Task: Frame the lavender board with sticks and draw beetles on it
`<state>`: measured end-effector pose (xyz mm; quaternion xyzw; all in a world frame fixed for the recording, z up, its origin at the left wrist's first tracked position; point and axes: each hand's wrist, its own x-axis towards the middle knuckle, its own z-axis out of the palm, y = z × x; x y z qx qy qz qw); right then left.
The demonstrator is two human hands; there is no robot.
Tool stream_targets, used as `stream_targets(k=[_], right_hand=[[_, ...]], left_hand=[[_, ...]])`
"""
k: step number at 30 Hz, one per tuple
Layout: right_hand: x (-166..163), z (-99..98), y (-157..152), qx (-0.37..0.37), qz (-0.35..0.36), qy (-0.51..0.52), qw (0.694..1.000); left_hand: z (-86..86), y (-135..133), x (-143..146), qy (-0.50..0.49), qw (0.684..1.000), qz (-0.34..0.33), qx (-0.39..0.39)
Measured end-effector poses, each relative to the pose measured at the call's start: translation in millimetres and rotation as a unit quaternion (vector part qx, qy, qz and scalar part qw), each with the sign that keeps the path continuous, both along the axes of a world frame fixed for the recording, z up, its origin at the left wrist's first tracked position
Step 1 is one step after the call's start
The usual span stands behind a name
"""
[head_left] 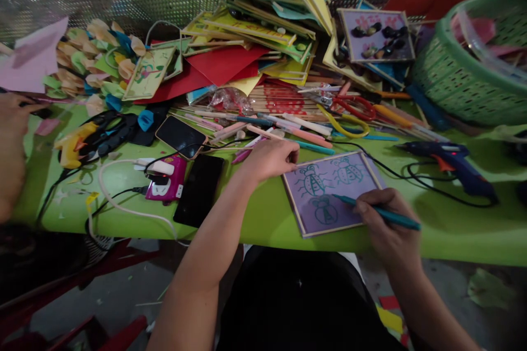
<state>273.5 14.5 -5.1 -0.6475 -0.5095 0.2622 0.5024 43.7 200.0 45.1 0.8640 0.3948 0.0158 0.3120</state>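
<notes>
A purple card [302, 211] framed with thin wooden sticks lies on the green table in front of me. It bears two finished-looking beetle drawings and a rounder, legless one below them, all in dark teal lines. My right hand [389, 227] grips a teal marker pen [397, 218], its tip over the card beside the lower drawing. At the card's upper left corner rests my left hand [275, 158], fingers curled in; whatever they may hold is hidden.
Loose markers [307, 130], scissors [349, 112] and a heap of framed cards [255, 33] fill the back. A blue glue gun [457, 162] and green basket [457, 74] are at right. Phones [200, 189] and a purple power socket [167, 184] lie left, near another person's hand [16, 115].
</notes>
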Motion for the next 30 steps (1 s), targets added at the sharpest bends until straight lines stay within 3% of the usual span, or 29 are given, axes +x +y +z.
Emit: stream_targets(k=[4, 13, 20, 30], right_hand=[[1, 0.5, -3, -0.013, 0.001, 0.069, 0.998], [5, 3.3, -4, -0.021, 0.133, 0.026, 0.991], [0, 6.1, -5, -0.033, 0.089, 0.001, 0.995], [-8, 6.9, 1, -0.021, 0.107, -0.017, 0.994]], left_hand=[[0.4, 0, 0, 0.000, 1.000, -0.001, -0.008], [1.5, 1, 0, -0.001, 1.000, -0.010, -0.011], [-1.0, 0, 4, -0.002, 1.000, 0.015, 0.020], [1.0, 0, 4, 0.010, 1.000, 0.010, 0.013]])
